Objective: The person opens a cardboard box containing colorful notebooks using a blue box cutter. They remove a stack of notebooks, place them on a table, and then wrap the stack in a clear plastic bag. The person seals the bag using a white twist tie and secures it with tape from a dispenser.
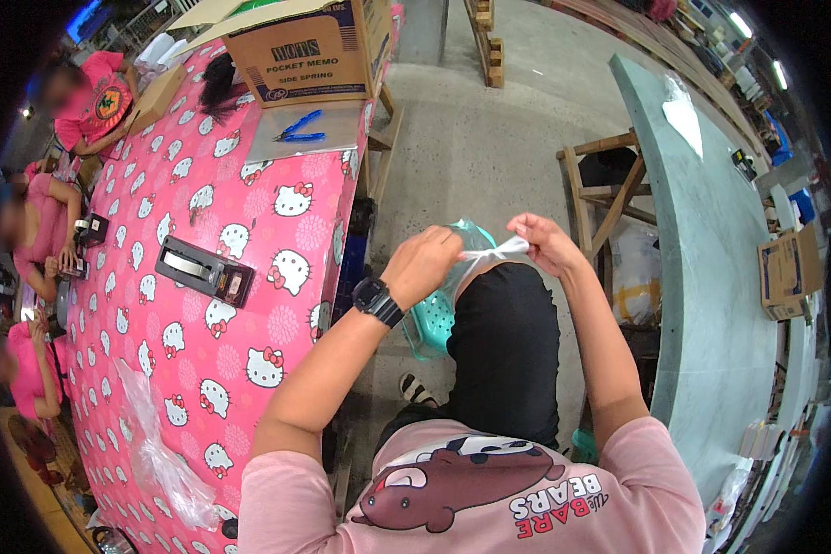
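A white, thin, gathered strip, perhaps plastic or cloth, stretches between my hands above my raised dark-trousered leg. My left hand, with a black watch on its wrist, is closed on the strip's left end. At the other end, my right hand pinches the strip between thumb and fingers. Under and beyond my left hand is a teal perforated plastic basket, partly covered by the hand and my leg. Clear film seems to lie about the basket's upper part; I cannot tell whether the strip belongs to it.
On my left runs a table with a pink patterned cover, bearing a black tape dispenser, blue-handled snips, a carton and crumpled clear plastic. A grey-green tabletop stands right. Several people in pink sit across the left table.
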Action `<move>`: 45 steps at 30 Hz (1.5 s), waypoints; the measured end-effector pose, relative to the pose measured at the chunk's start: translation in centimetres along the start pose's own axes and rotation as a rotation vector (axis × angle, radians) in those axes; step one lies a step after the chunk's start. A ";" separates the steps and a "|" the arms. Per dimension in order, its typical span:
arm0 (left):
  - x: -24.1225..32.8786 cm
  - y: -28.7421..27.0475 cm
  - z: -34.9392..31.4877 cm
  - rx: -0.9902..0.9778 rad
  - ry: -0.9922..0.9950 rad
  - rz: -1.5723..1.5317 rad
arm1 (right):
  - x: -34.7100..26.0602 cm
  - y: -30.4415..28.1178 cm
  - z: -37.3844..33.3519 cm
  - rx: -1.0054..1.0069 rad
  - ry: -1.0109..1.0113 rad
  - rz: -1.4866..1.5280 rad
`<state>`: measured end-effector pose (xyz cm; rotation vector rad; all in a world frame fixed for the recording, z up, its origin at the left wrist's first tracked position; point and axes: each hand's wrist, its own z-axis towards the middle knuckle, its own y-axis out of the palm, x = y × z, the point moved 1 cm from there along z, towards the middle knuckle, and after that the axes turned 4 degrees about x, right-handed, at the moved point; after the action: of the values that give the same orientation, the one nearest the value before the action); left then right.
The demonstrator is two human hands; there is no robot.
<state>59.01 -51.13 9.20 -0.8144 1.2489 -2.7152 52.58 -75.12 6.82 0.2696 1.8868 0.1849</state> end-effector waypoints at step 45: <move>-4.1 5.9 1.0 -0.053 -0.958 -1.620 | 0.1 4.3 0.8 0.161 -0.103 0.035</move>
<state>61.97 -54.75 3.73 -3.5795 0.2945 -1.8617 53.68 -70.99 7.61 0.4143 1.7979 0.0420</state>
